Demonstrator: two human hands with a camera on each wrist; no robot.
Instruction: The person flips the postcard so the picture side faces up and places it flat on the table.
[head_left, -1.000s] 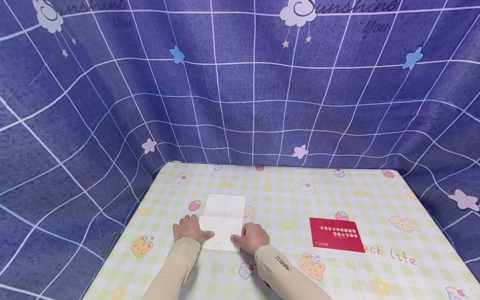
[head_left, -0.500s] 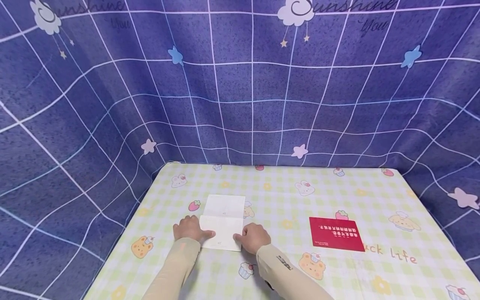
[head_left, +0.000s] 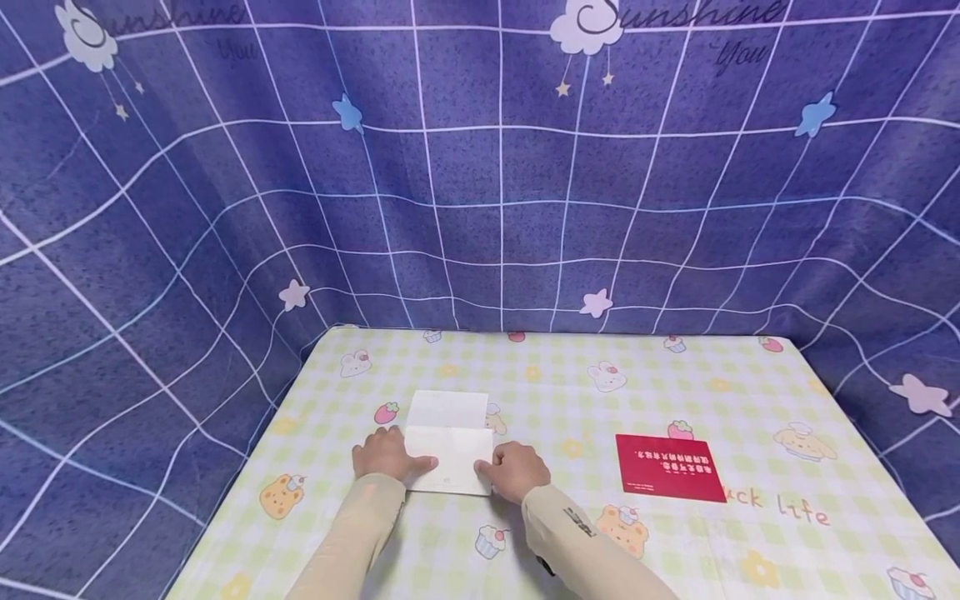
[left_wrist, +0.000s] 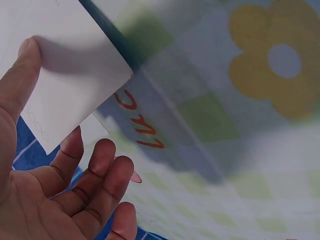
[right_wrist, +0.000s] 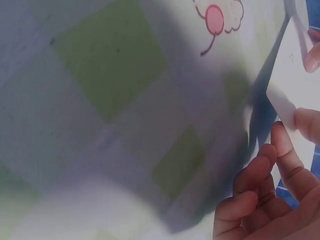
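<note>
A blank-looking white paper card (head_left: 453,454) is held between both hands, raised over the checked tablecloth with its shadow below. My left hand (head_left: 386,457) pinches its left side, thumb on top and forefinger beneath; the other fingers are loosely bent in the left wrist view. On the opposite side my right hand (head_left: 517,472) pinches the edge near the corner between thumb and forefinger, other fingers curled. Just beyond, a second white paper panel (head_left: 450,408) lies on the cloth, its near part covered by the held card. Faint small print marks the held card (left_wrist: 75,75).
To the right a red card (head_left: 671,467) with white lettering lies flat. The tablecloth (head_left: 555,533) carries printed bears, cupcakes and flowers. A blue grid-patterned curtain (head_left: 525,225) hangs behind the table and along its left side.
The held white card has come up off the cloth and shifted slightly right, now overlapping more of the panel beyond. Both hands moved a little right with it. The red card stays put.
</note>
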